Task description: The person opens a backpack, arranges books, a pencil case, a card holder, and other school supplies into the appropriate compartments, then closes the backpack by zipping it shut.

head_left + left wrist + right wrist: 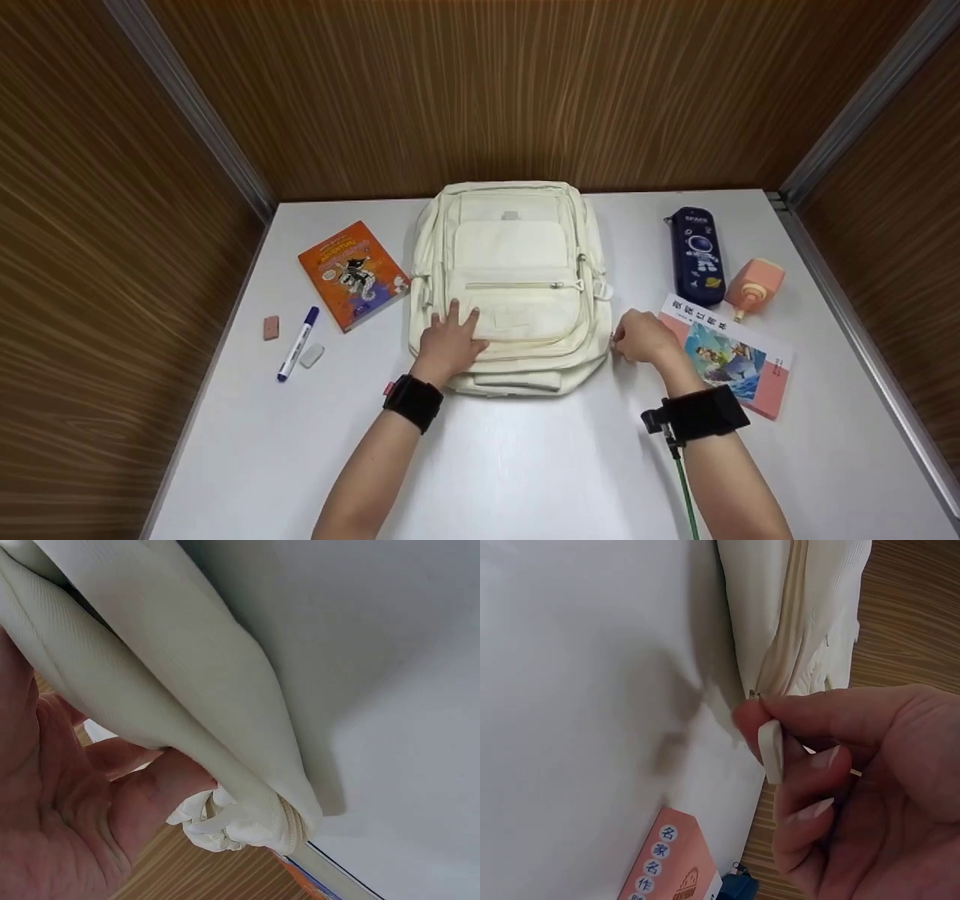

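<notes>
A cream backpack [514, 244] lies flat on the white table, its front pockets facing up. My left hand [448, 346] rests on its lower left front, fingers spread; in the left wrist view the palm [52, 817] is beside the bag's fabric edge. At the bag's lower right side, my right hand [643, 337] pinches a zipper pull. From the right wrist view, the off-white tab of that zipper pull [771, 752] shows between thumb and curled fingers, beside the zipper seam [787, 630].
Left of the bag are an orange book [352, 274], a marker [298, 343], a pink eraser [271, 328] and a whitish eraser [312, 355]. On the right are a navy pencil case [697, 255], a peach bottle with a nozzle [756, 285] and a pink-edged book [731, 356]. Wood-grain walls surround the table.
</notes>
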{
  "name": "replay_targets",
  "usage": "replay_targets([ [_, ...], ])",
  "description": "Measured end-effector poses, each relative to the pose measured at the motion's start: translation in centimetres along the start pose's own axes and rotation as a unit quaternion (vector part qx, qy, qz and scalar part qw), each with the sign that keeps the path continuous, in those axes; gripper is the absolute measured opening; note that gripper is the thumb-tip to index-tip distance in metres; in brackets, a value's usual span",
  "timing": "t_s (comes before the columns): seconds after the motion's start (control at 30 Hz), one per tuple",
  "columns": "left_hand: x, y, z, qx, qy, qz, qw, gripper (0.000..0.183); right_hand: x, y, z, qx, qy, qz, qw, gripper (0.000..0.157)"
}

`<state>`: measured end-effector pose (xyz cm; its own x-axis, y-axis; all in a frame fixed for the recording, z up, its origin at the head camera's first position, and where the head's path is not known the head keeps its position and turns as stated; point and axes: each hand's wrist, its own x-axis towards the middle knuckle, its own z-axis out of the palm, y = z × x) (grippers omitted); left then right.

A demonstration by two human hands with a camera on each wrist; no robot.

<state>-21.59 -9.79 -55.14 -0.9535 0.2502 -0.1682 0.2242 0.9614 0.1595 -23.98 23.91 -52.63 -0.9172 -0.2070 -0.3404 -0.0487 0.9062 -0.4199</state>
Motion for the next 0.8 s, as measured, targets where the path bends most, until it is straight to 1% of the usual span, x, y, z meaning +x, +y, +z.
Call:
replay_targets([
  [0.07,-0.2,0.2,0.0,0.017,0.005,0.005,0.9998,0.062,-0.1,0.1,0.2,0.002,0.006,0.010,1.000,0.018],
  [0.13,-0.7,0.7,-0.1,0.017,0.009,0.016,0.9997,0.058,-0.1,0.2,0.4,0.002,0.020,0.019,1.000,0.022],
  [0.2,-1.4,1.6,-0.1,0.002,0.009,0.032,0.9994,0.054,-0.1,0.3,0.8,-0.003,0.027,0.026,0.999,0.025],
  [0.3,-2.4,3.2,0.2,-0.030,-0.004,0.060,0.9978,0.050,0.1,0.2,1.2,-0.017,0.032,0.028,0.999,0.020],
  [0.37,-2.6,4.0,0.5,-0.031,-0.014,0.073,0.9968,0.050,0.2,0.1,1.3,-0.029,0.039,0.032,0.998,0.020],
  [0.47,-2.1,4.8,0.8,-0.017,-0.020,0.076,0.9968,0.049,0.6,-0.1,1.2,-0.045,0.064,0.041,0.996,0.020],
  [0.6,-0.8,5.1,0.9,-0.009,-0.028,0.061,0.9977,0.050,1.4,-0.1,1.1,-0.062,0.098,0.056,0.992,0.022],
  [0.7,0.2,5.3,0.8,0.002,-0.033,0.051,0.9981,0.050,2.1,0.0,1.2,-0.067,0.105,0.061,0.990,0.025],
  [0.8,0.9,5.4,0.7,0.014,-0.031,0.039,0.9987,0.050,2.4,0.0,1.4,-0.068,0.106,0.066,0.990,0.027],
])
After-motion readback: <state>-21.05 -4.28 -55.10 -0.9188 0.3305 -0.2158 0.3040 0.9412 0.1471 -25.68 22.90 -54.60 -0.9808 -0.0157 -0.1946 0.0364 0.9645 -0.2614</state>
